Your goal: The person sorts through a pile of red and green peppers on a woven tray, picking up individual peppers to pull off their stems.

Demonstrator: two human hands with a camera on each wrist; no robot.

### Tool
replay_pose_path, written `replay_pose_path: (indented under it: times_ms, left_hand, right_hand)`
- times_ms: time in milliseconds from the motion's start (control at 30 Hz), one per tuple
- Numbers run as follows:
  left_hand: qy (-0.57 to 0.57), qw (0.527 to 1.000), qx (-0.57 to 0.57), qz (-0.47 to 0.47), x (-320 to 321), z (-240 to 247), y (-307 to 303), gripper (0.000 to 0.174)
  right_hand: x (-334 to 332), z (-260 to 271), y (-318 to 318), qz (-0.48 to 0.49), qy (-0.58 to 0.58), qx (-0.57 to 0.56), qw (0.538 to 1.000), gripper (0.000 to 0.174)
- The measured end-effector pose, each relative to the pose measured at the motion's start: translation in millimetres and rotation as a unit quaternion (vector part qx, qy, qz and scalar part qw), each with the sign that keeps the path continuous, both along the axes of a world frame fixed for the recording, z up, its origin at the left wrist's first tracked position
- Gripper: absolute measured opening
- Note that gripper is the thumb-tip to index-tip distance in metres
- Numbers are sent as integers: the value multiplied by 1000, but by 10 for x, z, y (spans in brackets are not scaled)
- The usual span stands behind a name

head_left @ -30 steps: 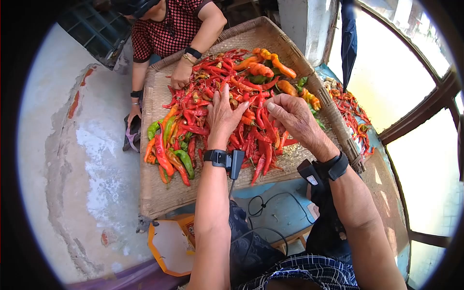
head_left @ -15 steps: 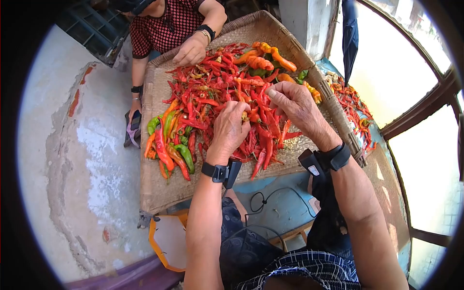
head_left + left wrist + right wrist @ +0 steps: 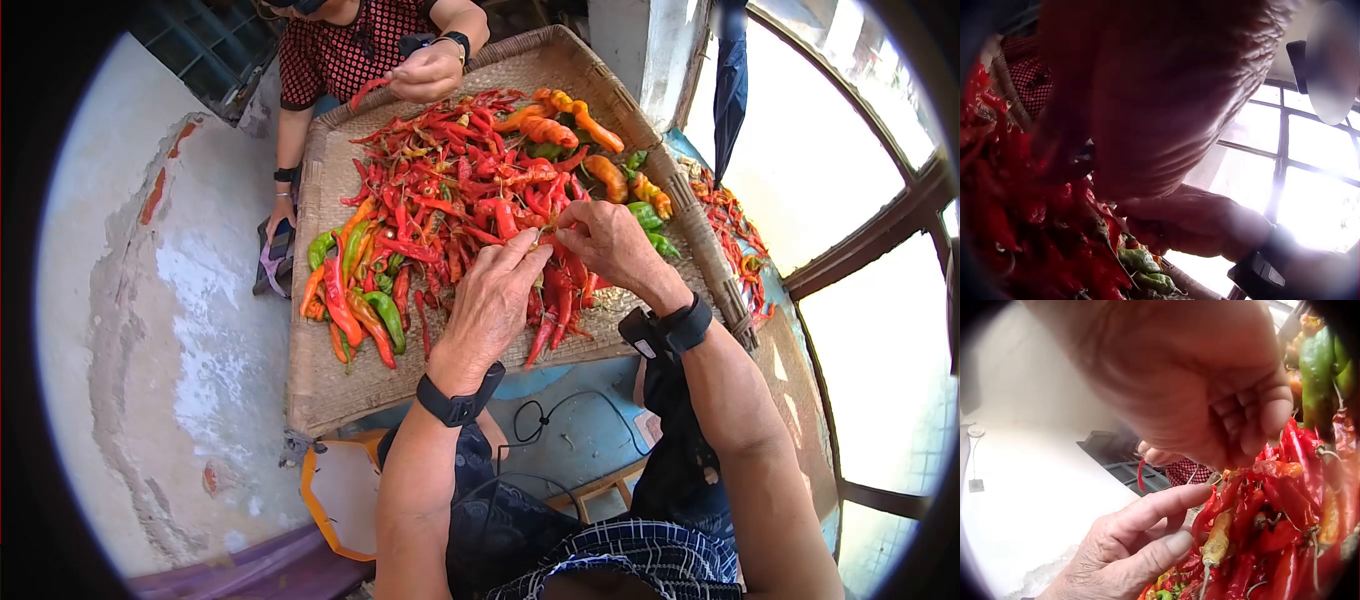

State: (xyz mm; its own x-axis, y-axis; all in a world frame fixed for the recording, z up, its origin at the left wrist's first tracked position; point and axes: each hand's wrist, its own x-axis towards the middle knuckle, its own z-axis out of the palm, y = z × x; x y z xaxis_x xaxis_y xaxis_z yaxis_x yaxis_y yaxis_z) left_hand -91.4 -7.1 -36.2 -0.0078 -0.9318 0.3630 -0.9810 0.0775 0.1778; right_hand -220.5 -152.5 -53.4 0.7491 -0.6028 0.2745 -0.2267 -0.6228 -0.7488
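Note:
Both hands meet over a heap of red chili peppers [image 3: 450,205] on a woven tray [image 3: 340,395]. My left hand [image 3: 492,300] reaches in from the near side; in the right wrist view its thumb and index finger lie around a red chili pepper [image 3: 1205,517]. A shrivelled yellowish pepper [image 3: 1217,539] sits beside that thumb. Close to the left fingertips, my right hand [image 3: 615,248] bends down with curled fingers over the peppers. I cannot tell whether its hidden fingertips pinch anything. From the left wrist, my left palm [image 3: 1147,94] covers much of the view.
Across the tray, another person's hand [image 3: 428,74] holds a red chili [image 3: 369,92]. Green and orange peppers [image 3: 352,290] lie at the left, larger orange ones [image 3: 546,130] at the back right. More red peppers [image 3: 735,235] are spread beyond the tray's right edge. A cable [image 3: 540,425] hangs below.
My left hand has turned and moved right, its spread fingers now drawn in beside the right hand. The right hand has lowered slightly. The other person's hand has lifted a red chili from the heap.

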Motion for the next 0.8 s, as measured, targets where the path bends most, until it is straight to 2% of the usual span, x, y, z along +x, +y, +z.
replay_pose_path:
  times_ms: [67, 133, 167, 233, 300, 367, 400, 433, 533, 567, 600, 633, 700, 733, 800]
  left_hand:
    - [1, 1000, -14, 10, 10, 4, -12, 37]
    - [44, 998, -49, 2, 35, -9, -14, 33]
    - [28, 996, -89, -1, 54, -29, -33, 35]
    - [80, 994, -72, 35, 7, 68, -28, 41]
    - [116, 989, -60, 65, -11, 99, -25, 41]
    - [189, 973, -115, 67, 5, 97, -48, 34]
    - [198, 970, -120, 79, 12, 135, -45, 26]
    - [197, 970, -121, 82, 46, 162, -47, 26]
    - [202, 951, -201, 122, 228, 272, -76, 21]
    - [206, 939, -235, 143, 348, 285, -83, 27]
    - [141, 925, -318, 155, 541, 215, -150, 37]
    - [53, 920, -315, 226, 602, 303, -132, 43]
    - [-66, 893, -313, 318, 787, 247, -85, 41]
    - [-63, 894, -313, 316, 834, 205, -54, 41]
    - [59, 949, -149, 273, 846, 155, 10, 35]
  right_hand:
    - [29, 19, -13, 3, 54, -20, 998, 16]
    - [29, 20, -7, 13, 39, -18, 999, 14]
    - [27, 2, -7, 14, 27, -14, 999, 13]
    - [22, -20, -12, 25, -14, -18, 999, 13]
    - [-2, 47, 13, 29, 20, 14, 999, 12]
    - [-9, -5, 12, 39, 16, -8, 999, 12]
    - [1, -16, 13, 42, 12, -29, 999, 12]
    - [13, -20, 14, 45, 11, -29, 998, 12]
    - [14, 23, 52, 55, 28, -13, 998, 13]
    - [19, 28, 72, 52, 29, -12, 998, 13]
    - [16, 30, 80, 58, 26, -12, 998, 13]
    - [12, 33, 88, 64, 22, -13, 998, 13]
    - [15, 37, 93, 57, 25, -12, 998, 13]
    - [16, 38, 91, 58, 30, -12, 998, 12]
    - [10, 40, 93, 59, 31, -1, 998, 12]
